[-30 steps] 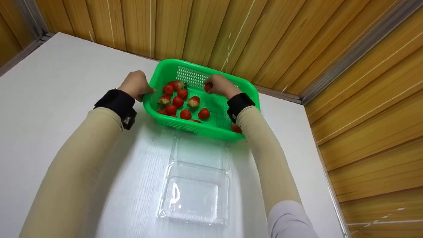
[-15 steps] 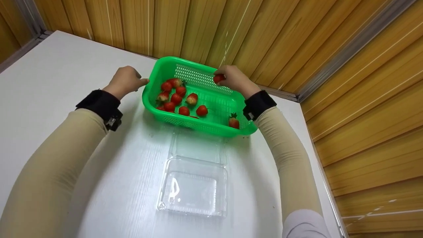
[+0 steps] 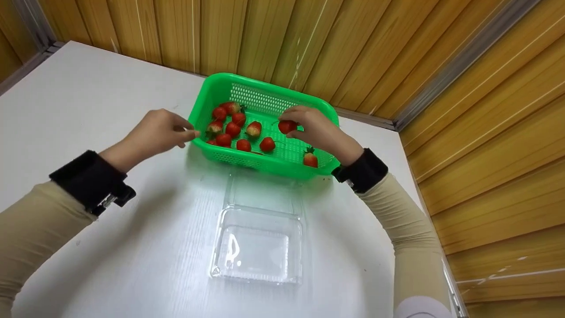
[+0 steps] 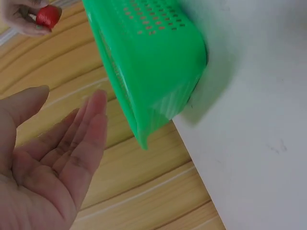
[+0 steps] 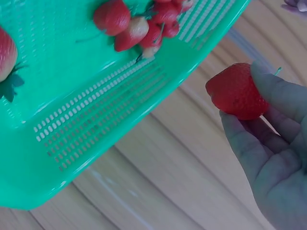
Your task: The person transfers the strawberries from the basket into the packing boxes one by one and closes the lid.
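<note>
My right hand (image 3: pixel 315 130) pinches a red strawberry (image 5: pixel 239 91) between thumb and fingers, raised over the green basket (image 3: pixel 265 165). The right wrist view shows the fruit's pointed end facing away from the palm and a thin green stem beside the thumb. My left hand (image 3: pixel 154 134) is just left of the basket with its fingers relaxed and nothing in them; in the left wrist view a gap shows between its fingertips (image 4: pixel 100 98) and the basket wall (image 4: pixel 158 72). Several strawberries (image 3: pixel 233 129) lie inside, mostly toward the left, while one with green leaves (image 3: pixel 310 157) sits at the right end.
In front of the basket, a clear plastic box (image 3: pixel 258 247) lies opened flat on the white table (image 3: pixel 145 260), its lid (image 3: pixel 262 194) toward the basket. Wood-plank walls (image 3: pixel 265 39) stand close behind the basket and along the right side.
My left hand has come away from the basket's left rim and moved toward me. The right hand has lifted the strawberry off the basket's inside and drawn it nearer.
</note>
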A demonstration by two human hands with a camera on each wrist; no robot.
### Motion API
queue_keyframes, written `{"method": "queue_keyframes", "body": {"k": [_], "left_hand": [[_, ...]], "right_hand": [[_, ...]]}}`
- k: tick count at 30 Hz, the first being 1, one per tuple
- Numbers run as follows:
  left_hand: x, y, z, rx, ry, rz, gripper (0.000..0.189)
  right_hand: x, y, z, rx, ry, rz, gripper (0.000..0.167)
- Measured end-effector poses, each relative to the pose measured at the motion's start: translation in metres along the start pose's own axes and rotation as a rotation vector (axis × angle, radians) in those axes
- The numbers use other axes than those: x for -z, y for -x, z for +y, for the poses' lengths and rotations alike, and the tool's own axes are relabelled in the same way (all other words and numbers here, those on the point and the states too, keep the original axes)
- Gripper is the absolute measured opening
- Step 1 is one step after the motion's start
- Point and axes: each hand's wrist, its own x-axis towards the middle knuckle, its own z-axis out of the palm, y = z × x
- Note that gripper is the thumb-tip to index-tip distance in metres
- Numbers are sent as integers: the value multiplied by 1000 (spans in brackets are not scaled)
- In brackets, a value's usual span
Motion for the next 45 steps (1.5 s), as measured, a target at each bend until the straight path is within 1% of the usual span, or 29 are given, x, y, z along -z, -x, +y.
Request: {"method": "queue_keyframes", "body": {"k": [3,5,9,13,15,18,21,26,29,34,39,45], "left_hand": [[-15,14,6,-21,9,-54,39],[-24,22,10,-31,25,-94,39],[-41,35,14,-55,72,-166,45],[-56,46,14,-35,137,-236,49],[-62,50,13,-12,171,-271,50],[-71,57,12,3,207,-308,50],[-78,64,10,3,237,-322,50],[-87,73,8,9,266,-330,48],[-93,77,7,19,281,-344,47],[-101,83,6,53,333,-372,45],[-106,87,5,96,372,-356,34],[-111,89,0,138,403,-328,24]], "right_hand": [[-6,14,-15,44,8,-2,38],[-10,24,-25,89,21,1,37],[-20,42,-48,211,66,8,35],[-34,57,-67,319,111,-18,35],[-41,63,-73,358,124,-39,36],[-50,70,-78,400,140,-57,34],[-57,75,-82,428,143,-57,33],[-68,85,-86,468,161,-56,32],[-76,91,-88,498,189,-55,31],[-85,100,-92,534,256,-72,31],[-94,105,-96,563,299,-97,28],[-108,110,-98,564,313,-149,26]]}}
